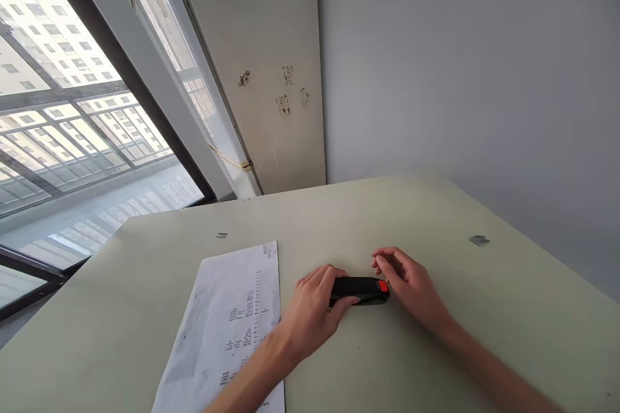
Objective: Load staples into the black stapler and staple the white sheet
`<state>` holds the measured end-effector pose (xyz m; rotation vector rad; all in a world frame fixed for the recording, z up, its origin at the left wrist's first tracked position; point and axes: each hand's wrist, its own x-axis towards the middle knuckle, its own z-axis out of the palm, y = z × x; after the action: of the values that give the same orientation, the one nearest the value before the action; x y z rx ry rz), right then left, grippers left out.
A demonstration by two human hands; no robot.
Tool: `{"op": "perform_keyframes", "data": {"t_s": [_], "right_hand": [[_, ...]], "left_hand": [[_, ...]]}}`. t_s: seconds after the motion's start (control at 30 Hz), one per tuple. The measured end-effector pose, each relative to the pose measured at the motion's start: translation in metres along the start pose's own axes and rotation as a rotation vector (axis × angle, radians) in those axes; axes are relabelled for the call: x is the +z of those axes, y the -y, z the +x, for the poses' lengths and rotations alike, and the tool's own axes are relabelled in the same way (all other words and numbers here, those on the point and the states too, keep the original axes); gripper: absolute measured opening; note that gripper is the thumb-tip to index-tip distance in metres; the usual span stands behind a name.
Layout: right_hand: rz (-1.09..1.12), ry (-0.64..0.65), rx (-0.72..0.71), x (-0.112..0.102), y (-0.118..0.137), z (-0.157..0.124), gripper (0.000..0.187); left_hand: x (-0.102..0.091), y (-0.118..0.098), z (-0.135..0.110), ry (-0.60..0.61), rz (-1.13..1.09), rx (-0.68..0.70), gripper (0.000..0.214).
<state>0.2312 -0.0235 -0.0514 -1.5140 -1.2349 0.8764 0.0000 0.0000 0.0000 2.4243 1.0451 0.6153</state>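
Note:
A black stapler (361,289) with a red end piece lies on the table, in front of me and a little right of the middle. My left hand (314,303) is closed round its left end, thumb along the near side and fingers over the far side. Just off the red end, my right hand (407,281) is closed, with thumb and curled fingertips drawn together. Whether anything small sits between those fingertips is hidden. Left of the stapler lie printed paper sheets (232,316), partly covered by my left forearm.
Small grey metal strips, resembling staples (479,240), lie on the pale table (387,219) at the right. Further strips (221,234) lie beyond the paper. A worn white refrigerator (271,129) stands behind the table, with a window at the left and a grey wall at the right.

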Motion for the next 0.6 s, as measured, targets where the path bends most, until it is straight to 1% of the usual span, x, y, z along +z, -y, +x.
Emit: {"op": "perform_keyframes", "data": {"t_s": [0.17, 0.3, 0.47, 0.6], "right_hand": [[0.002, 0.031, 0.007, 0.000, 0.002, 0.000, 0.042], [0.020, 0.055, 0.015, -0.003, 0.002, 0.000, 0.041], [0.023, 0.096, 0.017, -0.004, 0.004, -0.001, 0.040], [0.008, 0.137, -0.014, -0.004, 0.005, -0.003, 0.039]], "left_hand": [[0.013, -0.006, -0.001, -0.004, -0.106, -0.077, 0.018], [0.016, -0.007, -0.003, 0.004, -0.161, -0.100, 0.018], [0.006, 0.001, -0.015, 0.007, -0.149, -0.121, 0.031], [-0.003, 0.013, -0.031, 0.009, -0.131, -0.124, 0.027]]}}
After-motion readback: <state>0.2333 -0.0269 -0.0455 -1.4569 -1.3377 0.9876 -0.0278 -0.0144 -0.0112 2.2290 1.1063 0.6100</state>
